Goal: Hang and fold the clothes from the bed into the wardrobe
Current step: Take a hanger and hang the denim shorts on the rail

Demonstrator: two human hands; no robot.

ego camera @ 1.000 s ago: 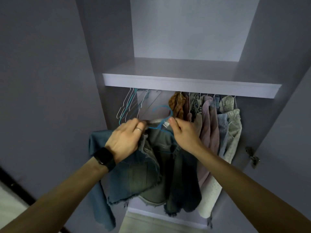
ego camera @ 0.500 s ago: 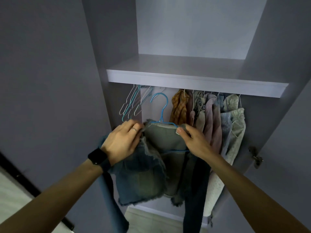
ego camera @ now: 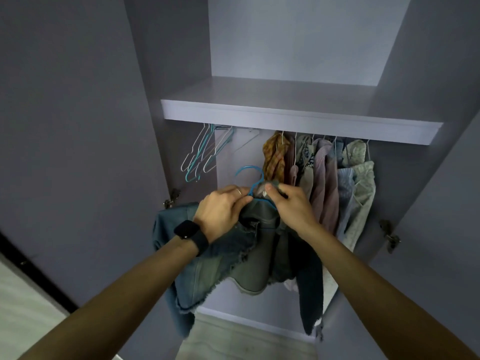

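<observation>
**A:** Head view. Where's the denim jacket (ego camera: 207, 271)?

**B:** On the blue hanger (ego camera: 250, 175), held up in front of the open wardrobe (ego camera: 298, 118). The hook is free, below the shelf.

**A:** Hands?

**B:** Left hand (ego camera: 220, 211), watch (ego camera: 191, 233) on the wrist, fingers curled round the collar. Right hand (ego camera: 291, 206) pinches the collar at the hanger's neck.

**A:** Around it?

**B:** Empty hangers (ego camera: 200, 157) hang at the left, hung clothes (ego camera: 324, 178) at the right.
</observation>
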